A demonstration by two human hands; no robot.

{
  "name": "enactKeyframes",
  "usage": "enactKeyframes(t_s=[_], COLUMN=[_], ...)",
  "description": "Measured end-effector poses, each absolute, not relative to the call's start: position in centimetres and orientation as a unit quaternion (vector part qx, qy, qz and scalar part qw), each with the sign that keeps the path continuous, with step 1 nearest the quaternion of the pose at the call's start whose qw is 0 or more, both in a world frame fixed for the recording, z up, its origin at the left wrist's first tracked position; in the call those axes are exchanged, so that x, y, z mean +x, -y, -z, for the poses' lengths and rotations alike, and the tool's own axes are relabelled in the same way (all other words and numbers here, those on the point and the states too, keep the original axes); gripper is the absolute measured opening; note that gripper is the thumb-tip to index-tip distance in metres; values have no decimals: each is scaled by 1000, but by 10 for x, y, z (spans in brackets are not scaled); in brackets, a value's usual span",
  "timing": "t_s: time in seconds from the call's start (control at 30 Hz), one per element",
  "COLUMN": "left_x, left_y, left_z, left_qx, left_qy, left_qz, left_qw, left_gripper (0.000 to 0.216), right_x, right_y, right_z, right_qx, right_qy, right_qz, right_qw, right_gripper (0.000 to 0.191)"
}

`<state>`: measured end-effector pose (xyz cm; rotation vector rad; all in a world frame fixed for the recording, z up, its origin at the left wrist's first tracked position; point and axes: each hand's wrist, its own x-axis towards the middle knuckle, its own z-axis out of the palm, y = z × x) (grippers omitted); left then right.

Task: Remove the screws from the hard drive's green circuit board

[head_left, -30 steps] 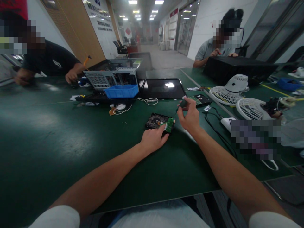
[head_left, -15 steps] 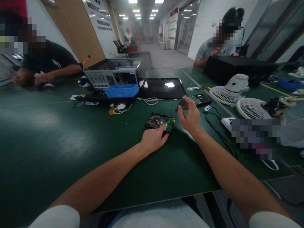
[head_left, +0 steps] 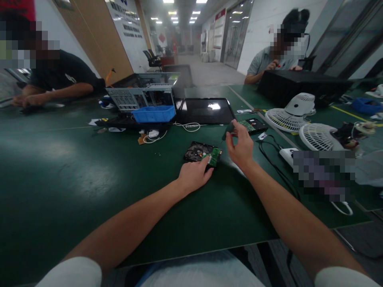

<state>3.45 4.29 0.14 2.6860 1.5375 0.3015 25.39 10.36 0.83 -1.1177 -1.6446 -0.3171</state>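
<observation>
A hard drive (head_left: 195,150) lies on the green table with its underside up, a green circuit board (head_left: 214,154) showing at its right end. My left hand (head_left: 194,174) grips the drive's near edge, the fingers on the board and the thumb by the near right corner. In my right hand (head_left: 241,144) is a screwdriver (head_left: 229,130) with a dark green handle, pinched between thumb and fingers. Its thin shaft points down toward the right end of the drive; whether the tip touches anything is too small to tell. A second hard drive (head_left: 254,125) lies beyond my right hand.
Behind the drive stand an opened computer case (head_left: 140,97), a blue bin (head_left: 154,114) and a black panel (head_left: 206,111). To the right are white fan parts (head_left: 283,119), a power strip (head_left: 287,155) and black cables. Two people sit across the table, one near a black case (head_left: 302,85).
My right hand and the screwdriver have shifted very slightly right, and the handle is tilted a little differently. My left hand stays on the drive. The person at left has moved their hands leftward.
</observation>
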Motion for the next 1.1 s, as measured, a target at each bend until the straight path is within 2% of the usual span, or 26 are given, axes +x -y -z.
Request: enactKeyframes(t_s=[0.17,0.4,0.63,0.9,1.1], left_x=[34,35,37,35,35], left_y=[-43,-41,-40,-42,-41], left_z=[-3,-4,-9,-3,-5], left_qx=[865,863,860,862,862], left_qy=[-492,-497,-504,-498,-498], left_qz=[-97,-92,-79,-94,-91], left_qw=[19,25,22,22,30], left_gripper=[54,53,52,52,53], right_x=[255,255,254,255,254], right_y=[-107,-104,-105,-103,-102], right_z=[-5,-8,-7,-11,-10], right_qx=[-451,-466,-451,-468,-463], right_qy=[678,674,677,671,680], right_qz=[97,125,82,133,107], right_qw=[572,560,576,560,559], right_gripper=[49,39,41,39,42])
